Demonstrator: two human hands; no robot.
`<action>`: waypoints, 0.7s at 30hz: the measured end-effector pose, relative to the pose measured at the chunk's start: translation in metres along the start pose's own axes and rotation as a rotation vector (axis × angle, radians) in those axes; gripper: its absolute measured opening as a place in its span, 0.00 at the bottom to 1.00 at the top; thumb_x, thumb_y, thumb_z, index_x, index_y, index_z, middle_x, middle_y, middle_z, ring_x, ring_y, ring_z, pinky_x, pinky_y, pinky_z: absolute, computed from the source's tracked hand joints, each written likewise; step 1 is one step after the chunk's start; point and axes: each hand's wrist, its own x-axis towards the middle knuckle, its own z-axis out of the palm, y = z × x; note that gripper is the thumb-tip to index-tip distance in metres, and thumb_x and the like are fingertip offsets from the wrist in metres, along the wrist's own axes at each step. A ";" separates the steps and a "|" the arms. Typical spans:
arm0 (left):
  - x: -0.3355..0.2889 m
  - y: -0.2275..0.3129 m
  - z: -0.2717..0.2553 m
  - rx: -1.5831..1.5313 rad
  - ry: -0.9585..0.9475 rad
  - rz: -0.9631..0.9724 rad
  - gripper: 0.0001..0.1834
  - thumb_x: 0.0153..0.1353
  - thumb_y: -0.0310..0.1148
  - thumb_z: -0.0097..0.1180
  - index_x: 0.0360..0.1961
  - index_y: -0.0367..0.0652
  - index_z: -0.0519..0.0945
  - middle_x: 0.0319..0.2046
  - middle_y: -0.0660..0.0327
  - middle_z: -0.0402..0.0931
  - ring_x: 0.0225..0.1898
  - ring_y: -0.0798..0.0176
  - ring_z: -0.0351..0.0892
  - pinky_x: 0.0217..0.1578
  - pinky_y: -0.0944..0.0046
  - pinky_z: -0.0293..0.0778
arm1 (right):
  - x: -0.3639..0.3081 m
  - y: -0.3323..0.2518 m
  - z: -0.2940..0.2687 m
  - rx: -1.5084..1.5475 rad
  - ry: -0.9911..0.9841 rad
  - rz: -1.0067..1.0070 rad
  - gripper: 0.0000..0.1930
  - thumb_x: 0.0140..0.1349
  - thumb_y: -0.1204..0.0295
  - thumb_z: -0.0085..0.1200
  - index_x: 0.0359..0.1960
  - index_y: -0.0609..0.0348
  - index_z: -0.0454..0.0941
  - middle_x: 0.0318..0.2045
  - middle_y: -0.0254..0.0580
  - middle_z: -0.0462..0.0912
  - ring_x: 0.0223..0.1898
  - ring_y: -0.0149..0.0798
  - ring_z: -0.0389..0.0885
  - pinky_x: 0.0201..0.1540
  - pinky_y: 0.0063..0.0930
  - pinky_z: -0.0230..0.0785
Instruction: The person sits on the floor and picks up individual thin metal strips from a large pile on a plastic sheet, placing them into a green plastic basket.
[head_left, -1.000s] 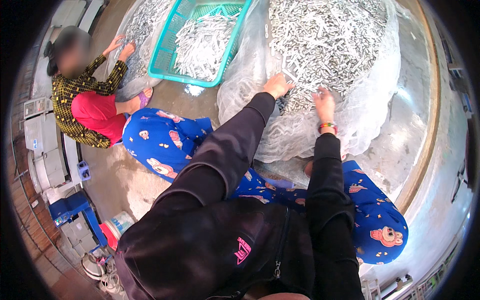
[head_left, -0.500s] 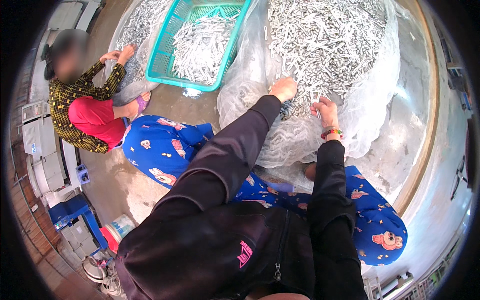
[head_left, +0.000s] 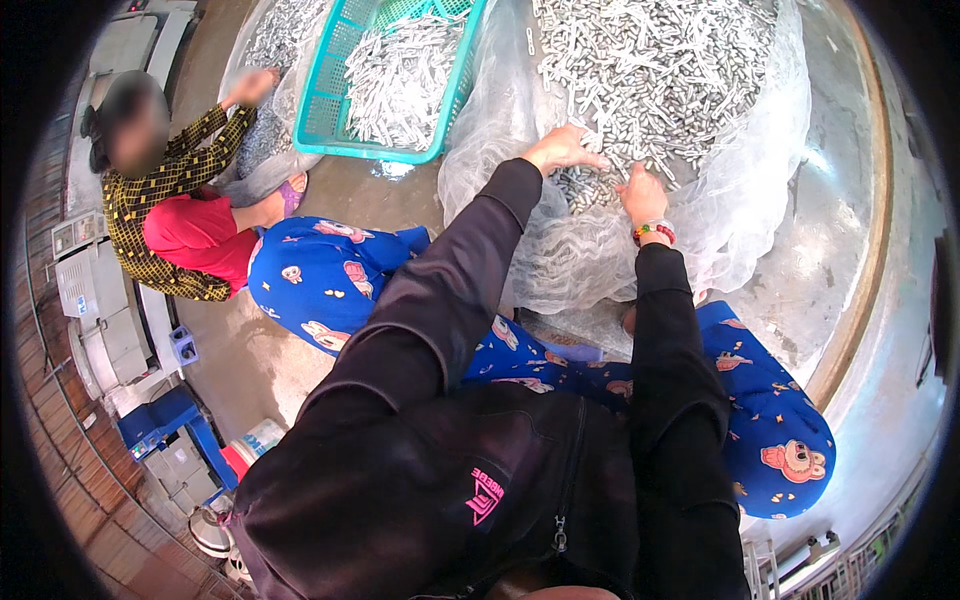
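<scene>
At the near edge of a broad pile [head_left: 660, 75] of small silver pieces, both hands reach in with the fingers pointing away from the person. The left hand [head_left: 562, 149] comes in from the left, its thumb and fingers apart over the pieces. Just to its right and a little nearer the person, the right hand [head_left: 645, 198] touches the pile's edge; whether its fingers hold a piece, I cannot tell. A beaded bracelet [head_left: 655, 233] circles that wrist. Most of the pile spreads beyond the fingers, on a whitish mesh sheet [head_left: 745, 215] that bunches up on the near side of them. Left of the left hand's fingers, a green basket [head_left: 372, 153] holds more silver pieces. Farther left, a co-worker [head_left: 170, 215] reaches toward another heap [head_left: 283, 35].
</scene>
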 end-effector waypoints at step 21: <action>-0.017 0.011 -0.002 -0.140 0.075 -0.026 0.17 0.57 0.34 0.42 0.44 0.34 0.63 0.28 0.52 0.72 0.28 0.58 0.75 0.22 0.61 0.71 | -0.017 0.030 -0.054 1.660 -0.377 0.272 0.11 0.57 0.68 0.47 0.38 0.60 0.66 0.31 0.41 0.76 0.28 0.34 0.76 0.26 0.26 0.71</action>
